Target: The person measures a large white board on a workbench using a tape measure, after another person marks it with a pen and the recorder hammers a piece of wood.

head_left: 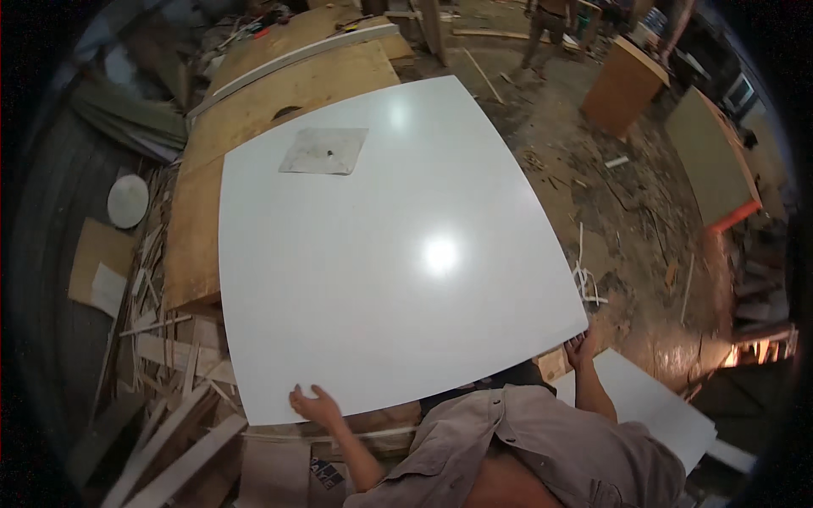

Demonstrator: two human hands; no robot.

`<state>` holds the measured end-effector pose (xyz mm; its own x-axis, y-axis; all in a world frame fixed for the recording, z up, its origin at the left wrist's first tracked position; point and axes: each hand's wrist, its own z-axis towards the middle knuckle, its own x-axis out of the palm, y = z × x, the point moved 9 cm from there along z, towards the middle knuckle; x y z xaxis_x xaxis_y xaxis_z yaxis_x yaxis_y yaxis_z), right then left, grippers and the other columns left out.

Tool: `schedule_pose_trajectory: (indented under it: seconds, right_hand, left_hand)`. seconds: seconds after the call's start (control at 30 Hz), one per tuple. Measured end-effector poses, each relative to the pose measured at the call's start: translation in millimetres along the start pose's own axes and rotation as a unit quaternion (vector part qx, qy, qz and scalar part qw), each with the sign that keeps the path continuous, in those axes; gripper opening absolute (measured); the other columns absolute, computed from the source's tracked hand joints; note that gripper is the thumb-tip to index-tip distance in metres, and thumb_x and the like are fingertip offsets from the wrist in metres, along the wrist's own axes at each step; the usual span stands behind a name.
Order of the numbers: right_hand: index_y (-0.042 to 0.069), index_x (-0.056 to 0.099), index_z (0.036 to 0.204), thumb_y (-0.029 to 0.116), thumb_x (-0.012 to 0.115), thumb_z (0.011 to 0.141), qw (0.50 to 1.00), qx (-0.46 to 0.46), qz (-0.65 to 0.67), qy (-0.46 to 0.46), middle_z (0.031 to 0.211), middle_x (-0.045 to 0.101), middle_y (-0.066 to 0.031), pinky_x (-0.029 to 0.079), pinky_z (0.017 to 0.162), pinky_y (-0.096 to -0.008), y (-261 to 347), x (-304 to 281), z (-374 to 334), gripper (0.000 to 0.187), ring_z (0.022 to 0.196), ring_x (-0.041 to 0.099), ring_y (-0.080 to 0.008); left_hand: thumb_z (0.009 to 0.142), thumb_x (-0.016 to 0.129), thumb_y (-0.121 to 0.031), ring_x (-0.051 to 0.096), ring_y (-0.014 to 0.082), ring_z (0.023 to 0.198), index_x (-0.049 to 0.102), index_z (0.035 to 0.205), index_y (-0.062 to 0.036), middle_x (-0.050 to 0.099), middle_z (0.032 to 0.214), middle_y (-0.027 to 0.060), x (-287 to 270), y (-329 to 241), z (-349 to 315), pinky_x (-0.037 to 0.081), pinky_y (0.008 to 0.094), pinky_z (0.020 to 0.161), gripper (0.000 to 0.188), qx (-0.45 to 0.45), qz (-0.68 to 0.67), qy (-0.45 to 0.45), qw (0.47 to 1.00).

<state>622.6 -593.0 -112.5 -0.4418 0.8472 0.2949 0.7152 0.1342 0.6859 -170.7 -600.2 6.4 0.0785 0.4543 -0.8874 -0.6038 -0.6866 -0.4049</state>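
A large glossy white panel (381, 279) lies across a wooden worktable (193, 245) in front of me. My left hand (317, 406) rests at its near left edge, fingers spread over the top surface. At the near right corner, my right hand (579, 345) grips the panel's edge, with its fingers partly hidden by the corner. A thin greyish square sheet (324, 152) with a small dark spot lies on the far left part of the panel. Just beyond the panel's far edge, part of a dark round saw blade (288, 111) shows in the tabletop.
A long pale straight bar (296, 63) crosses the far tabletop. Wood offcuts (182, 372) pile up at the left. Another white panel (652, 406) is low at my right. Brown cabinet-like boxes (625, 89) stand on the littered floor, and a person (546, 25) is farther back.
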Motion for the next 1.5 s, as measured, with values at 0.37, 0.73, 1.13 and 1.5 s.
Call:
schedule_pose_trajectory:
  seconds: [0.37,0.73,1.13,1.5]
  right_hand:
    - [0.010,0.053,0.132,0.058,0.056,0.097,0.937,0.060,-0.334,0.086,0.111,0.068,-0.0138,0.053,0.079,-0.0422,91,-91,187,0.060,0.093,0.068,-0.0260]
    - [0.004,0.061,0.124,0.048,0.059,0.099,0.727,0.123,-0.652,0.175,0.102,0.072,-0.0141,0.056,0.070,-0.0418,221,-121,280,0.051,0.078,0.071,-0.0261]
    - [0.003,0.062,0.124,0.035,0.058,0.102,0.704,0.046,-0.672,0.225,0.103,0.074,-0.0141,0.056,0.068,-0.0379,301,-4,394,0.039,0.083,0.073,-0.0242]
    - [0.000,0.062,0.118,0.038,0.055,0.102,0.745,0.100,-0.566,0.338,0.094,0.069,-0.0124,0.054,0.061,-0.0407,323,111,535,0.042,0.073,0.067,-0.0240]
  left_hand:
    - [0.084,0.068,-0.009,0.045,0.0411,0.131,0.062,0.118,0.0021,0.055,0.132,0.0261,114,-345,-126,0.037,0.0527,0.109,0.036,0.186,-0.167,0.092,0.964]
    - [0.085,0.071,-0.022,0.047,0.0393,0.131,0.062,0.123,-0.0083,0.053,0.138,0.0218,173,-607,-306,0.037,0.0525,0.109,0.042,0.244,-0.226,0.178,0.926]
    - [0.081,0.072,-0.024,0.047,0.0363,0.128,0.062,0.121,-0.0045,0.054,0.133,0.0189,230,-708,-329,0.036,0.0516,0.108,0.045,0.225,-0.205,0.160,0.939]
    - [0.080,0.070,-0.024,0.055,0.0426,0.118,0.063,0.119,-0.0035,0.058,0.127,0.0221,341,-861,-230,0.044,0.0519,0.100,0.044,0.230,-0.227,0.204,0.924]
